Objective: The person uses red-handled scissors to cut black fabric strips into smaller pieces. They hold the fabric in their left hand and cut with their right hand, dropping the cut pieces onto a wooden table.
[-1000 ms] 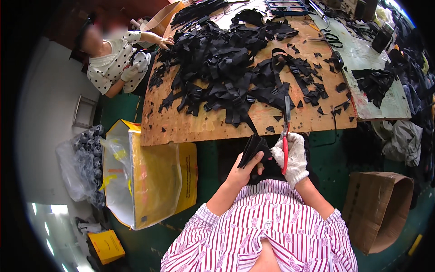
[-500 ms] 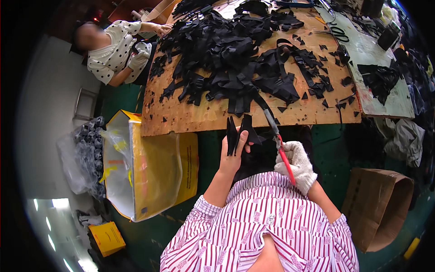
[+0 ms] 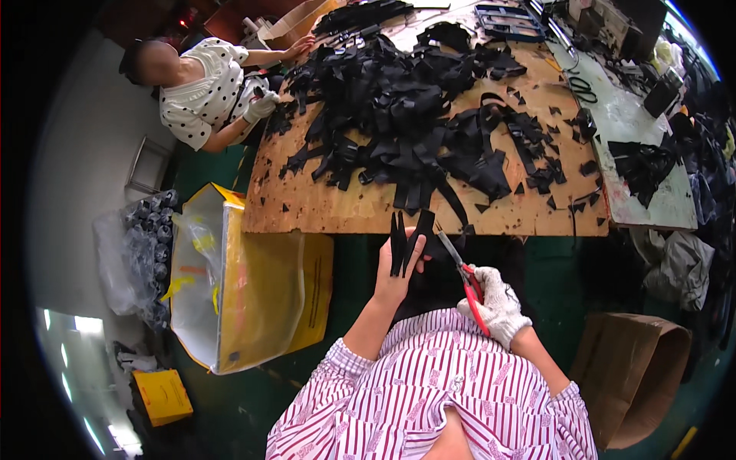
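My left hand [image 3: 392, 282] is closed around several black webbing strips [image 3: 397, 253], which stand up between thumb and fingers just off the near edge of the table. In a white knitted glove, my right hand [image 3: 500, 307] grips red-handled long-nosed pliers [image 3: 465, 274]. Their grey jaws point up and left, slightly parted at the tips, close to the strips in my left hand. Beyond both hands a large tangled heap of black straps [image 3: 383, 107] covers much of the wooden table [image 3: 330, 218], some ends reaching toward its near edge.
A yellow lined bin [image 3: 276, 291] stands below the table on the left, a cardboard box [image 3: 613, 376] on the right. A person in a dotted top [image 3: 203, 84] stands at the table's left side. Scissors [image 3: 583, 88] and a blue tray [image 3: 510, 23] lie at the far right.
My right hand has turned the pliers; their handles are spread wider and their tips have come away from the table straps, nearer my left hand. The view has shifted slightly.
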Demonstrator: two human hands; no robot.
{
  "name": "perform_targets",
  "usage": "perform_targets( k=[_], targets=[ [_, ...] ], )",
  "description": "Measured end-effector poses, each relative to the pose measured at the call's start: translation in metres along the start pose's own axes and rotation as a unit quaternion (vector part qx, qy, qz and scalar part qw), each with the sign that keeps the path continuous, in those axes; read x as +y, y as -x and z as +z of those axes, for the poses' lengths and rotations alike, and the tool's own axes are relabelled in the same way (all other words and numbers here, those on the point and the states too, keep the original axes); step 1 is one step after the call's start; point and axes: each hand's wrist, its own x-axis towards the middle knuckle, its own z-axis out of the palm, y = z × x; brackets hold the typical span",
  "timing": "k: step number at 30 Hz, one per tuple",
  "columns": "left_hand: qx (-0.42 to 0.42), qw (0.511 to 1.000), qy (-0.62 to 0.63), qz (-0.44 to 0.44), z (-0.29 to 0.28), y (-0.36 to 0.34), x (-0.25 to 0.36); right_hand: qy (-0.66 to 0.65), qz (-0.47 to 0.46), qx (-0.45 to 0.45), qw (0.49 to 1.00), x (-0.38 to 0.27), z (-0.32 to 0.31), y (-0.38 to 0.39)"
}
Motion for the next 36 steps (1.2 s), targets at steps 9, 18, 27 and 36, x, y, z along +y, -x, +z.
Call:
perform_targets(
  k=[9,18,27,36],
  targets=[
    [-0.025,0.999,0.002,-0.044,0.007,0.008,-0.008,0.022,0.006,-0.001,1.000,-0.004,0.001,-0.001],
    [0.007,0.998,-0.004,-0.058,0.012,0.008,-0.009,-0.028,0.014,0.011,0.999,0.005,0.014,-0.002],
    [-0.024,0.999,-0.005,-0.037,0.020,0.012,-0.007,-0.049,0.026,-0.009,0.998,0.014,0.019,-0.008],
    [-0.009,0.997,-0.044,-0.057,0.018,0.011,-0.004,-0.100,0.018,0.007,0.995,0.022,0.028,-0.004]
  ],
)
